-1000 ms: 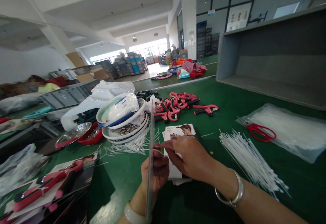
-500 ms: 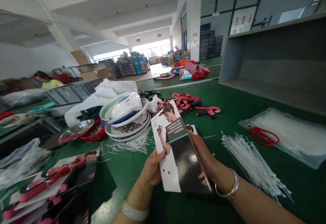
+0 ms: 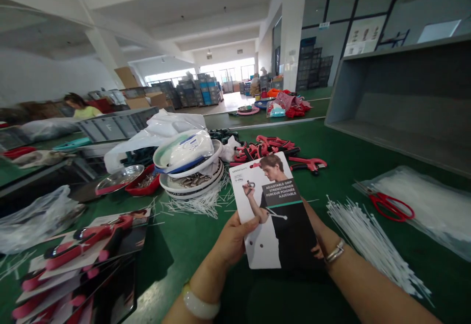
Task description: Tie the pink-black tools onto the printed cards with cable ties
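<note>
A printed cardboard card point(image 3: 274, 216) for a grip strengthener faces me above the green table. My left hand point(image 3: 233, 238) pinches its left edge, thumb on the front. Behind the card's right side is my right hand point(image 3: 312, 221), its fingers mostly hidden. A white cable tie point(image 3: 277, 214) pokes out through the card's front. To the right lies a bundle of white cable ties point(image 3: 375, 245). Red and black hand grips point(image 3: 268, 147) are piled beyond the card. At the left, grips mounted on cards point(image 3: 81, 250) form a stack.
Stacked bowls point(image 3: 191, 167) with metal parts stand left of centre, near a red tray point(image 3: 145, 181). Red-handled scissors point(image 3: 392, 206) rest on a plastic bag point(image 3: 434, 206). A grey shelf box point(image 3: 397, 98) stands at the right. A person sits far left.
The card has turned to face me more squarely. A cable tie now shows through its front, and the right hand is further hidden behind it. The view has shifted slightly.
</note>
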The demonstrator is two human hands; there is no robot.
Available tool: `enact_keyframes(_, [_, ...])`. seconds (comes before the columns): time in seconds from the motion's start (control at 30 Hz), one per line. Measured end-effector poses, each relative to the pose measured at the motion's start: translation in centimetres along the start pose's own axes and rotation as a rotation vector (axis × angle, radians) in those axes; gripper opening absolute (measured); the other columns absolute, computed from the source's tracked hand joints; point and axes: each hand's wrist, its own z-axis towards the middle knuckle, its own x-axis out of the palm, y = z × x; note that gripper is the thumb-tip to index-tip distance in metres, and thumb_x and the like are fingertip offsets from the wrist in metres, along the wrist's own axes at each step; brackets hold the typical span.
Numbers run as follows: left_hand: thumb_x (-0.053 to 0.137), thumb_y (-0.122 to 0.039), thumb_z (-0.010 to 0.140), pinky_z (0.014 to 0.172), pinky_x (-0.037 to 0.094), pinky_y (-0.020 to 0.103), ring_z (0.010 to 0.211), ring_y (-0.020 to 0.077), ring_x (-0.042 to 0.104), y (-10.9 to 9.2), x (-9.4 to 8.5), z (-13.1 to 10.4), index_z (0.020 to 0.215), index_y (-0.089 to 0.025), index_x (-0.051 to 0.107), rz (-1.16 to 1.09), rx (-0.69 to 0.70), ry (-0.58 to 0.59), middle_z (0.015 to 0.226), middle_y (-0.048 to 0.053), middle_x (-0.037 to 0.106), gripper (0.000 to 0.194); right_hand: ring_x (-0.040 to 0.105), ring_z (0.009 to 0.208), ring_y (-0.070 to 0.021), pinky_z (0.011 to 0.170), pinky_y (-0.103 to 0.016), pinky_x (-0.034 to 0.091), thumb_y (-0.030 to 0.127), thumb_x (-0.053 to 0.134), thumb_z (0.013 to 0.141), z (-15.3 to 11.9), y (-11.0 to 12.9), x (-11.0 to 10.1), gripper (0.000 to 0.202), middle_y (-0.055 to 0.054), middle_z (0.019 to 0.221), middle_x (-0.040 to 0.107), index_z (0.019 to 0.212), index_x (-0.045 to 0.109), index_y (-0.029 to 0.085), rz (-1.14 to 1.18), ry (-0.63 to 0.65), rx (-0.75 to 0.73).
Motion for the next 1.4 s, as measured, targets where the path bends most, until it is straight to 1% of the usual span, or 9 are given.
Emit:
enact_keyframes(0.13, [0.078,-0.022,0.063,0.062,0.046,0.026,0.065,0.0149,0.059,-0.1,-0.1,-0.1,0.087,-0.012,0.065,0.002,0.005,0.017,0.078,0.004,0.064,0.029,0.063,0.081,-0.0195,0.069,-0.032,0.05,0.037,0.065,0.074,0.9,1.3,-2.4,0.032,-0.003,0.094,0.067,0.102,0.062,0.022,-0.169,-0.076,-0.213])
enact_keyframes(0.27, [0.078,-0.024,0.063,0.061,0.045,0.026,0.064,0.0151,0.058,-0.5,-0.2,-0.3,0.08,-0.012,0.065,0.002,0.006,0.093,0.076,0.004,0.062,0.025,0.056,0.105,-0.0234,0.089,-0.041,0.044,0.021,0.059,0.076,-0.7,4.5,-4.2,0.025,-0.007,0.107,0.061,0.101,0.064,0.023,-0.793,-0.029,-0.668])
enact_keyframes(0.4, [0.078,-0.023,0.063,0.063,0.045,0.026,0.065,0.0146,0.058,-0.8,-0.3,-0.3,0.084,-0.012,0.065,0.009,0.01,0.089,0.078,0.004,0.063,0.027,0.054,0.103,-0.0237,0.087,-0.041,0.044,0.018,0.052,0.081,-2.7,7.1,-4.3,0.037,-0.009,0.11,0.056,0.117,0.057,0.024,-1.095,-0.218,-0.829])
enact_keyframes(0.63, [0.079,-0.024,0.06,0.06,0.044,0.026,0.062,0.0162,0.06,-0.5,0.0,-0.4,0.089,-0.012,0.064,0.072,-0.109,0.084,0.076,0.005,0.066,0.035,0.049,0.109,-0.0296,0.086,-0.049,0.04,0.019,0.056,0.08,-3.2,7.5,-1.4,0.024,-0.006,0.119,0.057,0.101,0.065,0.027,-1.469,0.454,-0.832])
enact_keyframes(0.73, [0.079,-0.023,0.06,0.063,0.045,0.027,0.063,0.0169,0.061,-0.3,-0.1,-0.3,0.09,-0.012,0.064,0.063,-0.126,0.068,0.077,0.005,0.067,0.035,0.052,0.102,-0.0265,0.085,-0.046,0.041,0.016,0.055,0.081,-2.9,6.4,-1.0,0.018,-0.007,0.109,0.062,0.093,0.067,0.023,-1.484,0.507,-0.904])
enact_keyframes(0.93, [0.076,-0.022,0.063,0.062,0.044,0.026,0.063,0.0155,0.059,-0.5,-0.3,-0.1,0.084,-0.012,0.064,0.045,-0.111,0.096,0.075,0.004,0.064,0.026,0.058,0.087,-0.0201,0.081,-0.038,0.047,0.007,0.044,0.082,-3.1,4.5,-1.6,0.024,-0.008,0.094,0.066,0.091,0.064,0.016,-1.34,0.41,-1.025])
enact_keyframes(1.2, [0.075,-0.024,0.062,0.059,0.043,0.025,0.061,0.0138,0.057,-1.0,0.7,-0.2,0.079,-0.012,0.063,0.035,-0.035,0.067,0.076,0.003,0.062,0.025,0.06,0.084,-0.0162,0.07,-0.027,0.049,0.026,0.051,0.087,-4.4,3.9,-3.0,0.018,-0.006,0.098,0.064,0.103,0.056,0.022,-1.022,0.08,-0.757])
enact_keyframes(1.33, [0.077,-0.022,0.058,0.06,0.045,0.027,0.062,0.0163,0.06,-0.9,0.1,0.5,0.091,-0.014,0.06,0.057,-0.029,-0.134,0.08,0.004,0.067,0.037,0.06,0.067,-0.0162,0.058,-0.027,0.046,0.037,0.046,0.087,-3.7,2.9,-8.2,0.028,-0.006,0.088,0.065,0.106,0.058,0.02,-1.18,-0.322,-0.364])
enact_keyframes(1.4, [0.077,-0.021,0.057,0.062,0.046,0.029,0.065,0.018,0.062,-0.8,-0.6,1.1,0.101,-0.016,0.057,0.093,-0.013,-0.247,0.084,0.005,0.068,0.049,0.061,0.067,-0.0191,0.057,-0.029,0.044,0.039,0.05,0.082,-3.5,2.5,-11.3,0.026,-0.006,0.082,0.066,0.093,0.064,0.021,-1.382,-0.206,-0.119])
